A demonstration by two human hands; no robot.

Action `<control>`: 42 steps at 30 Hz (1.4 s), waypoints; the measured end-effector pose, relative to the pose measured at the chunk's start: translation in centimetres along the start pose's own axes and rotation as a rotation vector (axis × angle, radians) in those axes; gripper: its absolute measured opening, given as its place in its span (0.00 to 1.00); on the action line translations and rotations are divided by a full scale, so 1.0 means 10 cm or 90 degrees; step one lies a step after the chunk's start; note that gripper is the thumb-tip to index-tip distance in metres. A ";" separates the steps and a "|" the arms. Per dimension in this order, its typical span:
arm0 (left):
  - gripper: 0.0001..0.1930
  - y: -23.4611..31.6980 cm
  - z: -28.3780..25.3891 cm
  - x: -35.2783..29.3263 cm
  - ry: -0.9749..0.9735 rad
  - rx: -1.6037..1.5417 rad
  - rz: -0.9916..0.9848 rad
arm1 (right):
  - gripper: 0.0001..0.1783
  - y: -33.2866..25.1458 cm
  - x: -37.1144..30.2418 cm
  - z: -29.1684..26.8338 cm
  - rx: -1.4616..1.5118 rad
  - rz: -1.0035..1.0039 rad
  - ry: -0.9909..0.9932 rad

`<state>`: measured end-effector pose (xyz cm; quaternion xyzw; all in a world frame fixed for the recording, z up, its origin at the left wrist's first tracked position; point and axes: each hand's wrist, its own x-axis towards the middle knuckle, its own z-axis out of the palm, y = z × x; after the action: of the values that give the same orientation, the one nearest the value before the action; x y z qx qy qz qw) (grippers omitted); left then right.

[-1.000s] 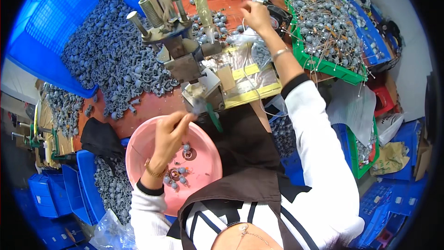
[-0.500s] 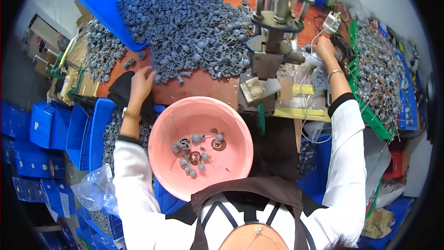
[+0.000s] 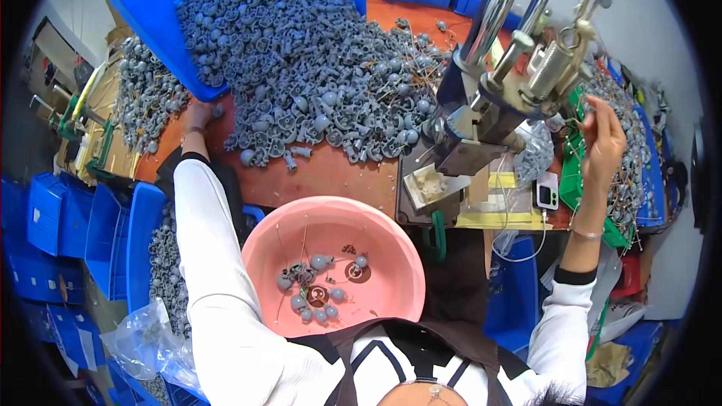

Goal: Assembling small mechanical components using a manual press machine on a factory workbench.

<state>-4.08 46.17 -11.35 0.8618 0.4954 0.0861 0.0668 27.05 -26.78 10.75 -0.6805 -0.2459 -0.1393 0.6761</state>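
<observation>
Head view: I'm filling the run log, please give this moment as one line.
left hand: near blue bin, hold unclear | right hand: near green tray, hold unclear | pink basin: grey pieces inside

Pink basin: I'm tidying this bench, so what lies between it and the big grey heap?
The head view shows a strip of reddish-brown tabletop, with loose grey pieces near the heap.

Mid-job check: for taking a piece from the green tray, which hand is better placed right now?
Probably the right hand: it is raised at the near side of the green tray. The left hand is across the table, by the corner of the blue bin.
</observation>
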 end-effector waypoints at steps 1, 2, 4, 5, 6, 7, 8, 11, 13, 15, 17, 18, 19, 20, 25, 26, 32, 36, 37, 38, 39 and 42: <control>0.22 0.09 0.00 -0.03 0.002 0.009 -0.036 | 0.12 -0.10 -0.11 -0.02 -0.013 -0.014 0.013; 0.22 0.03 -0.03 -0.04 0.007 0.017 -0.049 | 0.13 -0.14 -0.19 -0.06 -0.003 -0.029 -0.027; 0.18 -0.13 -0.05 -0.14 0.083 0.005 0.044 | 0.13 -0.14 -0.37 0.01 0.061 -0.028 -0.054; 0.18 0.02 0.01 -0.23 0.072 0.005 0.046 | 0.13 -0.12 -0.47 0.07 0.077 -0.008 -0.052; 0.17 0.36 0.04 -0.34 0.032 -0.032 0.027 | 0.14 -0.15 -0.59 0.11 0.057 0.016 -0.054; 0.16 0.71 -0.01 -0.48 -0.004 -0.066 0.008 | 0.14 -0.19 -0.70 0.14 0.042 0.038 -0.055; 0.15 1.02 -0.09 -0.70 -0.006 -0.125 0.043 | 0.14 -0.20 -0.81 0.15 0.049 0.048 -0.051; 0.16 1.12 -0.25 -1.12 0.126 -0.109 0.084 | 0.15 -0.33 -1.09 0.36 0.055 0.053 -0.085; 0.15 1.36 -0.31 -1.37 0.165 -0.181 0.097 | 0.14 -0.39 -1.24 0.36 0.057 0.051 -0.123; 0.14 1.48 -0.35 -1.55 0.208 -0.231 0.135 | 0.14 -0.43 -1.34 0.31 0.083 0.050 -0.126; 0.14 1.66 -0.40 -1.72 0.210 -0.265 0.155 | 0.13 -0.46 -1.42 0.23 0.081 0.037 -0.147; 0.14 1.70 -0.42 -1.78 0.223 -0.285 0.185 | 0.13 -0.48 -1.44 0.19 0.084 0.036 -0.152; 0.14 1.73 -0.47 -1.83 0.224 -0.282 0.188 | 0.13 -0.51 -1.46 0.16 0.087 0.037 -0.148; 0.14 1.78 -0.51 -1.89 0.296 -0.248 0.235 | 0.13 -0.54 -1.47 0.13 0.082 0.044 -0.153; 0.13 2.02 -0.73 -2.23 0.208 -0.576 0.205 | 0.12 -0.65 -1.59 -0.02 0.103 0.015 -0.135; 0.13 2.16 -0.80 -2.40 0.070 -0.759 0.137 | 0.12 -0.63 -1.63 -0.04 0.095 0.013 -0.165; 0.19 2.65 -1.12 -3.56 -0.444 -1.100 0.018 | 0.09 -0.47 -1.82 0.00 0.099 0.085 -0.243; 0.20 2.92 -0.88 -3.89 -0.310 -0.863 0.196 | 0.09 -0.45 -1.86 0.04 0.122 0.092 -0.244; 0.19 3.02 -0.84 -3.94 -0.223 -0.749 0.272 | 0.09 -0.45 -1.87 0.05 0.131 0.087 -0.244; 0.17 3.15 -0.78 -3.98 -0.231 -0.830 0.254 | 0.09 -0.46 -1.87 0.04 0.128 0.088 -0.240; 0.17 3.25 -0.73 -3.98 -0.159 -0.749 0.322 | 0.09 -0.47 -1.88 0.04 0.127 0.094 -0.241; 0.15 3.51 -0.51 -3.96 -0.042 -0.688 0.394 | 0.09 -0.47 -1.91 0.03 0.116 0.088 -0.237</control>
<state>4.81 -5.51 -2.59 0.8121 0.1071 0.3134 0.4804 8.53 -29.46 4.74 -0.6459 -0.3307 0.0583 0.6856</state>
